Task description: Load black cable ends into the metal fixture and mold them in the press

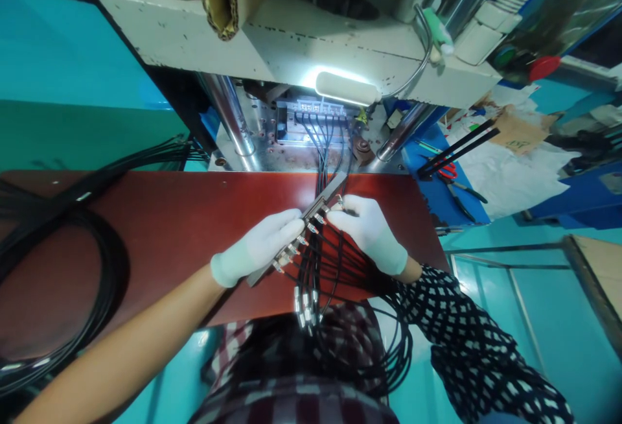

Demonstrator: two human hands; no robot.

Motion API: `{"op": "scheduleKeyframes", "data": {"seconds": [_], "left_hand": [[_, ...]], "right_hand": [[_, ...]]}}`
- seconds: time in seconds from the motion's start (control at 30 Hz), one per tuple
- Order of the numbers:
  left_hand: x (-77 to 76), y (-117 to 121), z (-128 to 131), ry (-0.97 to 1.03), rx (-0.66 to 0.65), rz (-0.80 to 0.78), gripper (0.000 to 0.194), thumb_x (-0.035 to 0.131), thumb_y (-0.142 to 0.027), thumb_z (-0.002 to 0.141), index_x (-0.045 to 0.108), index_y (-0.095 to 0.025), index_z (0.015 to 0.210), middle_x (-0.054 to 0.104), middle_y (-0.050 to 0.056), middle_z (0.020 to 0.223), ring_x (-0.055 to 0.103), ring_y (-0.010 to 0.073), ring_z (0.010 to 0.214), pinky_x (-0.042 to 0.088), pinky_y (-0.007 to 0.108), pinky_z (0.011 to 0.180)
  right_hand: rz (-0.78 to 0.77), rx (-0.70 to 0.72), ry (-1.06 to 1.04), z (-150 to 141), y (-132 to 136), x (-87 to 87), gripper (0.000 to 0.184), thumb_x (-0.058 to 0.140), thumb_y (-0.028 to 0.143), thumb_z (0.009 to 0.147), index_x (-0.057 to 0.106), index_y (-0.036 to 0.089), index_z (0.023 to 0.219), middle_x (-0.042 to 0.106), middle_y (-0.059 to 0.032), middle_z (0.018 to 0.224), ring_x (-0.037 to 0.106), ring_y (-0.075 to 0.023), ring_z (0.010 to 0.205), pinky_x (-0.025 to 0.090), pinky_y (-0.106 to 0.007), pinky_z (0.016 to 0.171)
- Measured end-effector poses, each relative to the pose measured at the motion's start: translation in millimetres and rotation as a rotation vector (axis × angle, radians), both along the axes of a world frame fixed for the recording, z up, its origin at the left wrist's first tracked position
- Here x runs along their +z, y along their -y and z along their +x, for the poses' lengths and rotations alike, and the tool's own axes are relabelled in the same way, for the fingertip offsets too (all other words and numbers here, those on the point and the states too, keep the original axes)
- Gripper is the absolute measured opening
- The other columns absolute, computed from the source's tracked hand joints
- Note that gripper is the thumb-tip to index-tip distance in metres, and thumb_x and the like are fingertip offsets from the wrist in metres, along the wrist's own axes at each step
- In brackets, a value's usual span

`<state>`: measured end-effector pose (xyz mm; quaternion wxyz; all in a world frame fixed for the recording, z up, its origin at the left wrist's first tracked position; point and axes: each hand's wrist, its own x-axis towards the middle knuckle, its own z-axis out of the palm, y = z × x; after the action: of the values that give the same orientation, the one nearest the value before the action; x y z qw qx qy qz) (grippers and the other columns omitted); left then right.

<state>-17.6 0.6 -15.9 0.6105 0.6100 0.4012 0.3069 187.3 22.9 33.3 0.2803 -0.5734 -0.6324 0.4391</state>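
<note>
My gloved left hand (267,240) is wrapped round a long grey metal bar (335,185), held slantwise above the red-brown work board. Several small metal cable connectors (290,252) sit in a row along the bar's near side, with black cables (335,255) running from them to the right. At the bar's upper end, the fingers of my gloved right hand (362,223) pinch the end of one black cable by its connector. More black cables with silver plug ends (305,307) hang over the board's front edge towards my lap.
Behind the board (160,229) stands a press with steel posts (230,116), a lit lamp (347,89) and a mould (311,127) holding cable ends. Thick black cable coils (104,268) lie at left. Red-handled pliers (449,174) rest on the blue surface at right.
</note>
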Motion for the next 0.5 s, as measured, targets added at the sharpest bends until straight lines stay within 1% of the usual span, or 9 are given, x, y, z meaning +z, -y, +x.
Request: {"op": "scheduleKeyframes", "data": {"seconds": [0.1, 0.23, 0.3, 0.43, 0.5], "left_hand": [[2.8, 1.3, 0.3, -0.035, 0.000, 0.021, 0.036, 0.044, -0.051, 0.099, 0.052, -0.017, 0.086, 0.049, -0.002, 0.077, 0.047, 0.0115, 0.067, 0.043, 0.023, 0.061], [3.8, 0.4, 0.7, -0.123, -0.020, 0.104, 0.036, 0.043, -0.048, 0.100, 0.047, -0.018, 0.081, 0.045, -0.003, 0.075, 0.043, 0.0110, 0.068, 0.040, 0.023, 0.063], [3.2, 0.2, 1.2, -0.147, -0.026, 0.117, 0.036, 0.043, -0.048, 0.100, 0.047, -0.018, 0.080, 0.044, -0.003, 0.075, 0.043, 0.0111, 0.068, 0.040, 0.023, 0.063], [2.8, 1.2, 2.1, -0.118, -0.013, 0.107, 0.037, 0.041, -0.049, 0.100, 0.047, -0.018, 0.081, 0.046, -0.003, 0.075, 0.044, 0.0109, 0.068, 0.040, 0.023, 0.063], [3.1, 1.6, 2.3, -0.101, -0.006, 0.100, 0.036, 0.041, -0.048, 0.100, 0.048, -0.018, 0.082, 0.046, -0.003, 0.075, 0.044, 0.0104, 0.067, 0.040, 0.023, 0.062]], "right_hand": [[-0.013, 0.007, -0.009, 0.3, -0.2, -1.8, 0.017, 0.058, 0.026, 0.078, 0.057, 0.016, 0.065, 0.054, 0.0026, 0.063, 0.047, -0.0123, 0.063, 0.033, -0.027, 0.060], [0.004, 0.003, -0.021, 0.6, 1.2, -4.8, 0.016, 0.059, 0.028, 0.076, 0.059, 0.016, 0.065, 0.058, 0.0008, 0.065, 0.048, -0.0134, 0.064, 0.035, -0.027, 0.060], [0.018, 0.004, -0.030, 0.4, 1.9, -5.6, 0.015, 0.059, 0.027, 0.076, 0.060, 0.016, 0.066, 0.059, 0.0004, 0.066, 0.048, -0.0138, 0.064, 0.036, -0.027, 0.060], [0.032, 0.014, -0.051, 0.5, 1.7, -6.4, 0.015, 0.059, 0.026, 0.079, 0.060, 0.016, 0.067, 0.059, 0.0008, 0.067, 0.049, -0.0137, 0.066, 0.037, -0.026, 0.061], [0.046, 0.025, -0.045, 1.4, 1.7, -7.5, 0.020, 0.062, 0.029, 0.080, 0.060, 0.016, 0.065, 0.058, 0.0013, 0.066, 0.048, -0.0134, 0.066, 0.036, -0.026, 0.061]]}}
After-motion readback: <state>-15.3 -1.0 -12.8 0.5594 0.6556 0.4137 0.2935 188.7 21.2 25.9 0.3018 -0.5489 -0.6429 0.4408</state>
